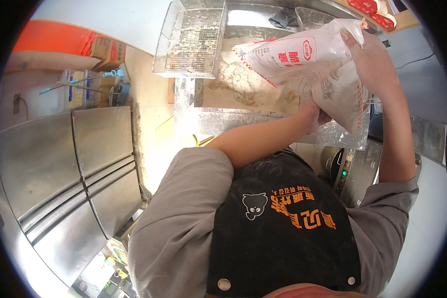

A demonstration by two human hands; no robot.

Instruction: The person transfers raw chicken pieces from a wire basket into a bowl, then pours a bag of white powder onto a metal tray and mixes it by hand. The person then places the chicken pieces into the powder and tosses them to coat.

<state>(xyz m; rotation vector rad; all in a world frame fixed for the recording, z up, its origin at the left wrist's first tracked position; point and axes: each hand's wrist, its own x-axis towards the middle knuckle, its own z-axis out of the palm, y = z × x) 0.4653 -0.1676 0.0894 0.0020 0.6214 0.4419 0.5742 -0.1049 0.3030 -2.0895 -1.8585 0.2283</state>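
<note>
A large white plastic bag with red print point(290, 59) lies tilted in both my hands, its narrower end with a checked edge pointing left over a metal tray point(223, 110) of pale flour-like powder point(242, 82). My right hand point(372, 61) grips the upper right end of the bag, thumb on top. Lower down, my left hand point(313, 115) holds the underside of the bag, its fingers partly hidden by the plastic. Whether powder is flowing from the bag cannot be told. Darker, clumped patches show in the powder.
A wire mesh basket point(193, 41) stands at the tray's left end. Behind the tray are a dark crumpled item point(284, 18) and a metal scoop or pan point(311, 18). Steel cabinets point(104, 138) stand at the left. Red and white cartons point(383, 20) sit at the upper right.
</note>
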